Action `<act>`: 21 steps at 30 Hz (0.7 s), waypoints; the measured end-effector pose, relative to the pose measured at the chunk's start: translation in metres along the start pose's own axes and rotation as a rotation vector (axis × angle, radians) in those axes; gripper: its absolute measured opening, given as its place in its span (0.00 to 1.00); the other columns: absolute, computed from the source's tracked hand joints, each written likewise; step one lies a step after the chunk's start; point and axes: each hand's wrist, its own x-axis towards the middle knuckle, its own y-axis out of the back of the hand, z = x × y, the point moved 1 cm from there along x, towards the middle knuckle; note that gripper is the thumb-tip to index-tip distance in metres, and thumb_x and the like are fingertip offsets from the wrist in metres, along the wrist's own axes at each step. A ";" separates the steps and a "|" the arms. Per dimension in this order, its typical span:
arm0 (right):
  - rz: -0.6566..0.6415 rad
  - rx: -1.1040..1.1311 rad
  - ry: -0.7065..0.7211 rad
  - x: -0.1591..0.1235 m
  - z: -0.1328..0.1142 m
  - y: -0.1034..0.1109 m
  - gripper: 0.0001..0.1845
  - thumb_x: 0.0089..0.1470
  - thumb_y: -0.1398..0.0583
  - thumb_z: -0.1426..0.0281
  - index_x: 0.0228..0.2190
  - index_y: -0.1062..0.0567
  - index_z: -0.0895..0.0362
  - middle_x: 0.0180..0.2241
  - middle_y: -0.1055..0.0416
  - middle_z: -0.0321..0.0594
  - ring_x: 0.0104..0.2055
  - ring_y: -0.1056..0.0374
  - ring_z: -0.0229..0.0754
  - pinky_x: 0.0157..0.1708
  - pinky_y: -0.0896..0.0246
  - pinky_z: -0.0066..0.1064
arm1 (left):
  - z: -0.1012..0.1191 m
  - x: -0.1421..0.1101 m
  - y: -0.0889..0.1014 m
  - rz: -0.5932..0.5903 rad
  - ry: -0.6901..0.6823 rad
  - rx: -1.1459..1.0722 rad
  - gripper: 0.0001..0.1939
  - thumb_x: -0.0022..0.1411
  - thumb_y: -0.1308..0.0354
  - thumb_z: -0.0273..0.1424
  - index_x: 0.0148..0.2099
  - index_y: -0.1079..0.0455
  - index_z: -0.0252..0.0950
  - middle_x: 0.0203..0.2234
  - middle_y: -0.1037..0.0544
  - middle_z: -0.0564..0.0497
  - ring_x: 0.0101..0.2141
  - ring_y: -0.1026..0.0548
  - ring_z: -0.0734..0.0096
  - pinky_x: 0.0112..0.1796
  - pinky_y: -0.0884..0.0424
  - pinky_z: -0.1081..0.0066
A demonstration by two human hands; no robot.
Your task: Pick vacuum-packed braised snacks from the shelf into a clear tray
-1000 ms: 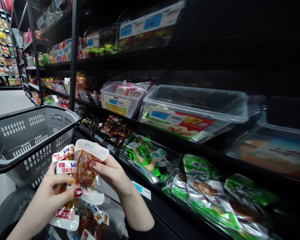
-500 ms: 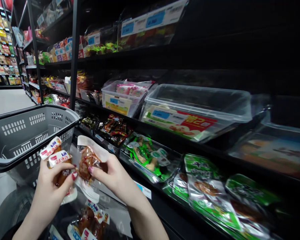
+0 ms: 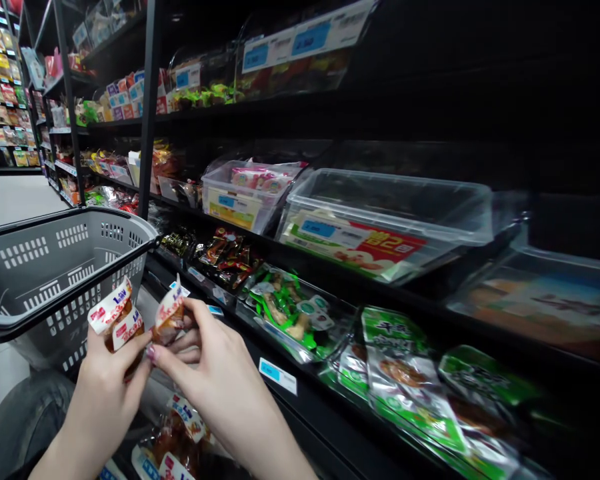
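Note:
My left hand (image 3: pixel 107 377) is closed around small clear snack packets of brown food with white, red and blue labels; two labels show, one on a rear packet (image 3: pixel 110 310) and one on a front packet (image 3: pixel 129 330). My right hand (image 3: pixel 210 363) pinches another such snack packet (image 3: pixel 169 317) by its lower edge, close beside the left fingers. Its printed label faces me. More packets of the same kind (image 3: pixel 180 440) lie below my hands, partly covered by the right forearm. A grey shopping basket (image 3: pixel 23 257) stands just beyond my left hand.
Dark shelves run along the right side. The low shelf bears green-and-silver packets (image 3: pixel 405 373), a tray of green-wrapped snacks (image 3: pixel 295 313) and dark-red packets (image 3: pixel 227 257). Above sit clear plastic bins (image 3: pixel 390 180). A black post (image 3: pixel 150 107) rises behind the basket.
My right hand has turned its packet over, so the printed label now shows instead of the brown food. The left hand keeps its packets and has shifted slightly.

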 end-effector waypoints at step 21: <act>-0.142 0.740 0.060 0.026 0.013 0.017 0.13 0.44 0.34 0.63 0.28 0.28 0.58 0.27 0.28 0.35 0.28 0.31 0.37 0.29 0.34 0.27 | -0.007 0.011 0.004 -0.372 0.498 -0.834 0.14 0.49 0.36 0.44 0.29 0.23 0.38 0.39 0.30 0.46 0.43 0.31 0.56 0.48 0.35 0.61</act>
